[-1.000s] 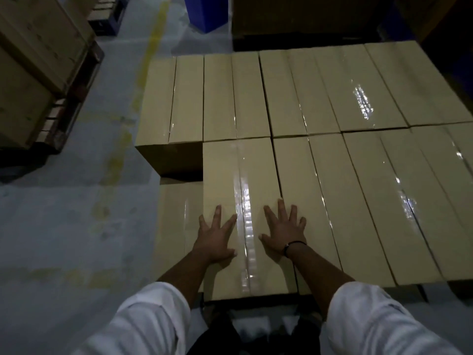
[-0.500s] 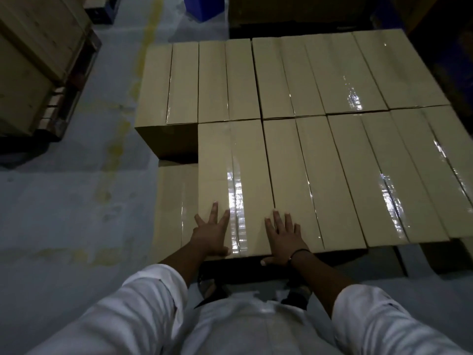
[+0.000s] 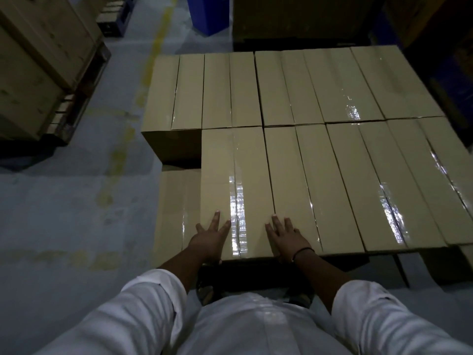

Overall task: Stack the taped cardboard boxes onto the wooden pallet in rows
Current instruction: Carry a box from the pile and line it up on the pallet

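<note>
Looks down on a stack (image 3: 320,124) of taped boxes, two rows across the top layer, sides touching throughout. Leaves one gap at the near left corner, with a lower box (image 3: 176,208) showing a layer down. Cannot make out the pallet beneath (shadow along the near edge hides it).

Concerns the box (image 3: 230,175) at the left end of the near row: touching its right neighbour and butted against the far row. Judged stiff, long and narrow, probably of fair weight; likely to slide rather than tip when pushed flat. Carries a glossy tape (image 3: 236,201) strip down the middle, apt to be slick. Better to press on bare cardboard either side, or to take hold under the long bottom edges for a lift.

Reaches forward and down with both forearms from white sleeves (image 3: 143,303), heels of the palms at the box's near edge. Lays the left hand (image 3: 208,238) flat on the lid left of the tape, fingers straight and spread, gripping nothing. Lays the right hand (image 3: 288,238) likewise flat and spread at the seam, mostly on the neighbour, with a dark band (image 3: 303,251) at the wrist.
</note>
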The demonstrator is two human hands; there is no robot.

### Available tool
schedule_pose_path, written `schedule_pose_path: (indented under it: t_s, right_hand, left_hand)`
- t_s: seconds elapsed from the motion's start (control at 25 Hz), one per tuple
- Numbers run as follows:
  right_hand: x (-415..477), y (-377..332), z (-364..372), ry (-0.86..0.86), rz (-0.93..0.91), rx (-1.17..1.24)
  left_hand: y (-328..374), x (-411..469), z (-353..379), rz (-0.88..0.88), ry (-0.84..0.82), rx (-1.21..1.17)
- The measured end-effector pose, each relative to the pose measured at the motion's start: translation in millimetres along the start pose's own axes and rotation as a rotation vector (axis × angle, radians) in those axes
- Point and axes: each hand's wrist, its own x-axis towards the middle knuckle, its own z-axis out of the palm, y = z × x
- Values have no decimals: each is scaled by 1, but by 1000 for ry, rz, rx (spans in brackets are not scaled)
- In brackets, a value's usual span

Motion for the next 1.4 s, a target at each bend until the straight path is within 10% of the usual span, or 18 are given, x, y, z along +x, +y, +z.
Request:
schedule_pose_path:
  t_s: [0.92,1.4]
  right_hand:
    - [18,10,-15,53,-5,148]
    - [21,-2,-45,49,114,302]
  left_hand:
    - [-19,10,-1,-116,172,-315]
    - [-19,6,-34,-77,99,-55]
